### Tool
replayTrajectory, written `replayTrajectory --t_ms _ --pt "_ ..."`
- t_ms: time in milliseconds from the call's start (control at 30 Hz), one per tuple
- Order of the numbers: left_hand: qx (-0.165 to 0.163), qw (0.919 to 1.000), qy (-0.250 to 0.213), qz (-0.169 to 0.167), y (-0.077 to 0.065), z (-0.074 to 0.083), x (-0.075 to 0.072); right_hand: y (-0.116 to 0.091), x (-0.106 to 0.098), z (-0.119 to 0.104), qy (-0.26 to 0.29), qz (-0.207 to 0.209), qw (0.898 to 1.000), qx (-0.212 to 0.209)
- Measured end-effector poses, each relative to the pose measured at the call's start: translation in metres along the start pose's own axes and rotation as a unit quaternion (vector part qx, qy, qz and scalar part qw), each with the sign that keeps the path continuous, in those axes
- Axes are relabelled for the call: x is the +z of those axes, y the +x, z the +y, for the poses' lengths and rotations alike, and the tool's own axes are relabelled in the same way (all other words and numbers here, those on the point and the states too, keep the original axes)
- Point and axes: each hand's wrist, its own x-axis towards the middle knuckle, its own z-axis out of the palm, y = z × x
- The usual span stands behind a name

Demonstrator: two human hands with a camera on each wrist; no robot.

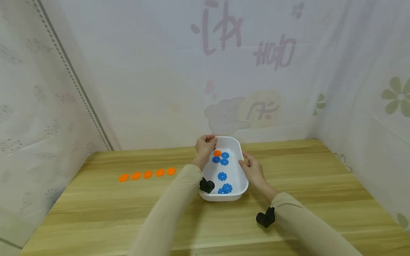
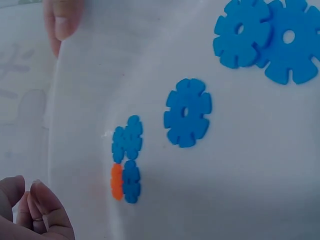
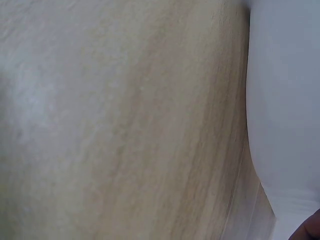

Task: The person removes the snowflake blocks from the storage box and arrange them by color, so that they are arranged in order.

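Observation:
A white rectangular tray (image 1: pixel 237 177) stands on the table with several blue notched discs (image 1: pixel 222 176) and one orange notched disc (image 1: pixel 217 153) inside. My right hand (image 1: pixel 253 171) grips the tray's right rim, thumb over the edge and fingers outside. Over the far left part of the tray is my left hand (image 1: pixel 205 147). In the left wrist view its fingers (image 2: pixel 50 207) are loosely curled, a small gap parts them from the thumb, and nothing shows between them. The right wrist view catches the tray's outer wall (image 3: pixel 285 100) and a bit of fingertip.
Several orange notched discs (image 1: pixel 147 174) lie in a row on the wooden table (image 1: pixel 128 213), left of the tray. A printed cloth (image 1: pixel 144 89) hangs behind the table and along both sides. Each wrist carries a black camera mount (image 1: pixel 266 217).

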Motion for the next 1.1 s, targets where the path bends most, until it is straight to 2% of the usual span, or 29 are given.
replayTrajectory --t_ms 233,467,767,900,1100 --pt "0.013 0.9965 0.083 0.002 0.0 -0.016 0.004 -0.003 0.0 -0.002 -0.003 -0.001 1.0 0.011" --pt "0.011 0.9926 0.12 0.009 0.006 -0.021 0.01 -0.002 0.0 -0.002 0.003 0.003 1.0 0.017" --pt "-0.006 0.9853 0.171 0.001 0.005 -0.025 0.011 0.001 0.001 -0.001 -0.001 0.008 1.0 0.012" --pt "-0.014 0.9792 0.202 -0.002 0.004 -0.026 0.01 0.002 0.001 0.0 -0.004 0.009 1.0 0.008" --pt "-0.005 0.9668 0.255 0.02 0.007 -0.03 0.01 0.002 0.002 0.0 -0.01 0.009 1.0 0.011"
